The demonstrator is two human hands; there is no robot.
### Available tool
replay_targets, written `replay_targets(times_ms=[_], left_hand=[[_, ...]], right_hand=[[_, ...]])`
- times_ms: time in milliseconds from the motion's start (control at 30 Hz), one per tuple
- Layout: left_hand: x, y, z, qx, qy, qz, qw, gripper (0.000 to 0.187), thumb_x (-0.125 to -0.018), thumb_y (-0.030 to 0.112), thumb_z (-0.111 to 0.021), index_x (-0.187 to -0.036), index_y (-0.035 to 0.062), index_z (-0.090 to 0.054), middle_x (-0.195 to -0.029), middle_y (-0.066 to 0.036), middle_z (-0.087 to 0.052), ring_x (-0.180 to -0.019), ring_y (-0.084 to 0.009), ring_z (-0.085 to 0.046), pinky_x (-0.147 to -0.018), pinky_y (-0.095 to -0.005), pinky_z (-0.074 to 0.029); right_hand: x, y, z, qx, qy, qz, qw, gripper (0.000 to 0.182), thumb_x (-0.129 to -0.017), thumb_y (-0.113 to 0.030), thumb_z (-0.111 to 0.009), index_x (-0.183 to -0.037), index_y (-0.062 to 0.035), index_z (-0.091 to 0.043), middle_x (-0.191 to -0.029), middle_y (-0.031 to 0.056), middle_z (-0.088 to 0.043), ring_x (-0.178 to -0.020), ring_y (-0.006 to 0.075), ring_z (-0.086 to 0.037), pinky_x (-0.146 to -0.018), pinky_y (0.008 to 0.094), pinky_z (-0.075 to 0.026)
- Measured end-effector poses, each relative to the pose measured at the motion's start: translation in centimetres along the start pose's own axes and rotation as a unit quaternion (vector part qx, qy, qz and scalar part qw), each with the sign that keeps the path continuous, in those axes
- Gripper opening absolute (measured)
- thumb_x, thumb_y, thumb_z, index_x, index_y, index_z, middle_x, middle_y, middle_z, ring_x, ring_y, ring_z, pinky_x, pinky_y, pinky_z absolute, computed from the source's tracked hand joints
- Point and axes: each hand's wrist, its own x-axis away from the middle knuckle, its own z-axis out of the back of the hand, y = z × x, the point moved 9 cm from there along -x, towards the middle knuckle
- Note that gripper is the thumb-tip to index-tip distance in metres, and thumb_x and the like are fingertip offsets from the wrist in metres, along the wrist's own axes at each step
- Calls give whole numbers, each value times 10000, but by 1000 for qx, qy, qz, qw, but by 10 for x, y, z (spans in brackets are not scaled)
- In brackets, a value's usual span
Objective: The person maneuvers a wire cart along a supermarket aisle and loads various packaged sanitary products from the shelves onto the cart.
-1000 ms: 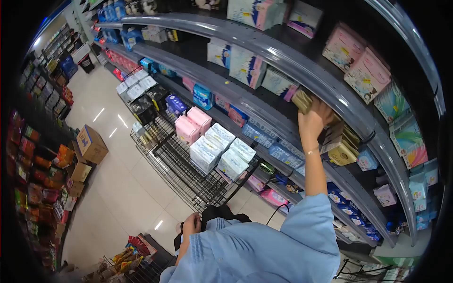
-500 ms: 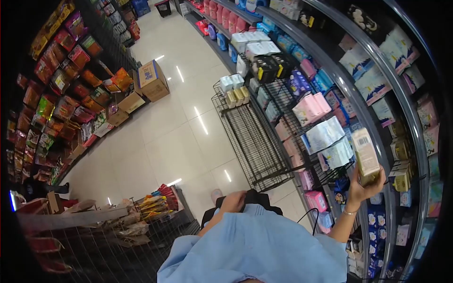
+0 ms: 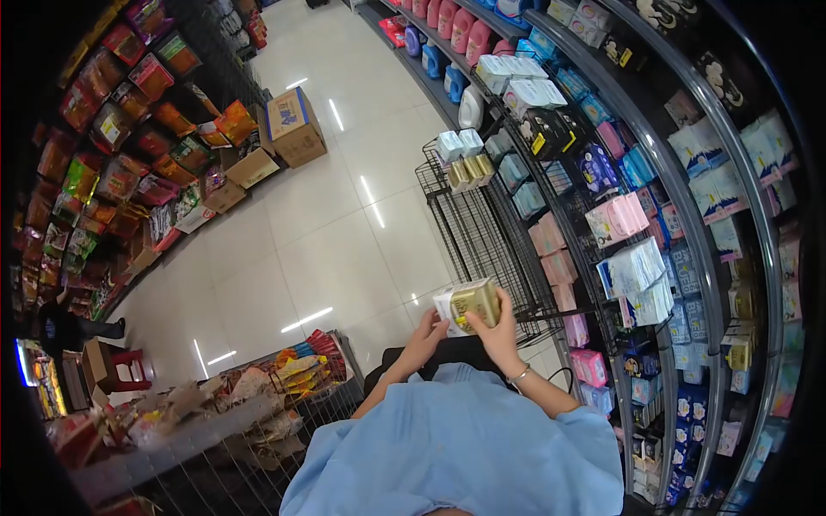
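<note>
A gold and white pack (image 3: 465, 301) with printed lettering is held in front of my body, above my lap. My right hand (image 3: 499, 334) grips its right end, thumb across the gold face. At the lower left corner, my left hand (image 3: 424, 337) holds the pack with its fingertips. Just beyond the pack is a black wire rack (image 3: 469, 230), low and close to the floor. On its far end stand several gold packs (image 3: 470, 173) and light-blue and white packs (image 3: 459, 144).
Curved shelves (image 3: 688, 219) on the right carry packs and bottles. Pink packs (image 3: 617, 218) and white packs (image 3: 638, 273) stand on a nearer ledge. Cardboard box (image 3: 295, 129) sits across the aisle floor (image 3: 323, 222). Another person (image 3: 64, 329) is at far left, beyond a wire bin (image 3: 258, 430).
My right hand has brought the pack from the right shelf down and left to my front. My left hand has risen from my lap to hold it too.
</note>
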Motion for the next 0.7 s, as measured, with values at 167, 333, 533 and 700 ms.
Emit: replay_targets(times_ms=[167,333,533,700], left_hand=[[-53,-26,39,-2,14,156,988,562,-940,326,-499,-1345,14,-267,-1203,-117,-498,-1028,-161,-498,-842,-308,-437],[-156,-8,94,63,141,183,971,856,-824,416,-647,-1362,-17,-141,-1252,-176,-426,-1132,-238,-469,-881,-340,-428],[-273,-47,150,-168,248,91,950,877,-744,294,-753,-1337,-17,-188,-1095,-110,-534,-1014,-175,-544,-846,-294,-469],[-350,-62,150,-8,221,92,971,887,-675,259,-808,-1257,-57,-218,-1181,-191,-419,-1092,-249,-483,-904,-339,-442]], right_hand=[[-56,27,-54,32,-120,15,992,671,-763,-152,-695,-1311,-5,-337,-1234,211,-455,-1164,334,-447,-964,389,-381],[-163,54,-101,46,-140,-3,989,692,-767,-161,-690,-1326,-8,-312,-1245,217,-441,-1156,347,-445,-973,400,-370],[-255,115,-148,83,-155,-83,981,719,-735,-118,-705,-1318,-1,-301,-1292,228,-385,-1196,358,-399,-1003,406,-347],[-314,131,-164,136,-171,-35,975,766,-708,-61,-660,-1356,-6,-256,-1268,234,-386,-1201,396,-369,-1028,433,-314]])
